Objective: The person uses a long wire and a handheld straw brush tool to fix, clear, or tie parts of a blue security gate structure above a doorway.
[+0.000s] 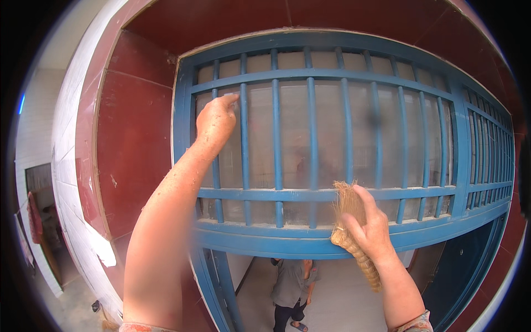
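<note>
My right hand [369,227] is closed around a short straw hand broom [348,202], its frayed bristles pointing up and its bound handle [362,261] slanting down. The bristles lie over the lower rail of a blue barred window grille [265,193]. Higher up on the left, my left hand [217,119] is at the grille, in front of its leftmost upright bar. Its fingers are curled, with the index fingertip by the second bar. Whatever those fingers hold is hidden. Bits of debris speckle my left forearm [171,193].
Dusty glass [293,133] sits behind the bars. Dark red tiles [135,138] frame the opening. Below the grille, a person in a grey shirt [290,282] stands on the floor. An open blue door [464,265] is at the lower right, and a reddish cloth [34,218] hangs far left.
</note>
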Demonstrator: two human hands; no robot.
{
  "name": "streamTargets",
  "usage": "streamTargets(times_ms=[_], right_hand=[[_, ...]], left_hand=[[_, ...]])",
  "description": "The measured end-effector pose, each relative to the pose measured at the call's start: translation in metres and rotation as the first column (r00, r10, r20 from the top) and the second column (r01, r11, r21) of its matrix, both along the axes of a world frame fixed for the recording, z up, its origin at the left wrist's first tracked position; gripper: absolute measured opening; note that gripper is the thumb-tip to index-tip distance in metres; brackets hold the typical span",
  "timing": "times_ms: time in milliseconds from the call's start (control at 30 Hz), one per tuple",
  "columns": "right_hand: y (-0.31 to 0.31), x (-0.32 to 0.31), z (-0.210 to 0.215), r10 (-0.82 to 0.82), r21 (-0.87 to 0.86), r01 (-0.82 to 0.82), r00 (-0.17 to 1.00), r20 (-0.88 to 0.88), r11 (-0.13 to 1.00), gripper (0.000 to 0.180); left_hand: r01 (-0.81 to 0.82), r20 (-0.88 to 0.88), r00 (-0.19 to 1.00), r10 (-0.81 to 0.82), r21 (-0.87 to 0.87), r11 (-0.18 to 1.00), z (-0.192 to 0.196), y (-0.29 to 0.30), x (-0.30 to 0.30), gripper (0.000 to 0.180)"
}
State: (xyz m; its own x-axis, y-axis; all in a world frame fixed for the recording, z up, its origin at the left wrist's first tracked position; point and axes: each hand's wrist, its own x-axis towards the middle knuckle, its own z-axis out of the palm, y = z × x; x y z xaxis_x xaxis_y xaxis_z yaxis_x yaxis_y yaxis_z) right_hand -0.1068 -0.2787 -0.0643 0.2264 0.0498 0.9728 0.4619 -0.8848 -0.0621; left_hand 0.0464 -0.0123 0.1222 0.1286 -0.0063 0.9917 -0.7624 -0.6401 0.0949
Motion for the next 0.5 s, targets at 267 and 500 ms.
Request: streamTargets(times_ms=[267, 500], right_hand=[[-0.001, 0.001, 0.0, 0.035, -0.006, -0.034, 0.998, 0.052, 0.999, 0.055], [-0.003, 0.005, -0.002, 0.057, -0.012, -0.056, 0.992, 0.111, 0.998, 0.055]], left_hand=[[0.073, 0.021, 0.997, -0.071, -0.158, 0.985, -0.004, 0.004, 0.019, 0.027], [0.27, -0.148, 0.93, -0.336, -0.344, 0.899, -0.039, 0.027, -0.01, 0.03]])
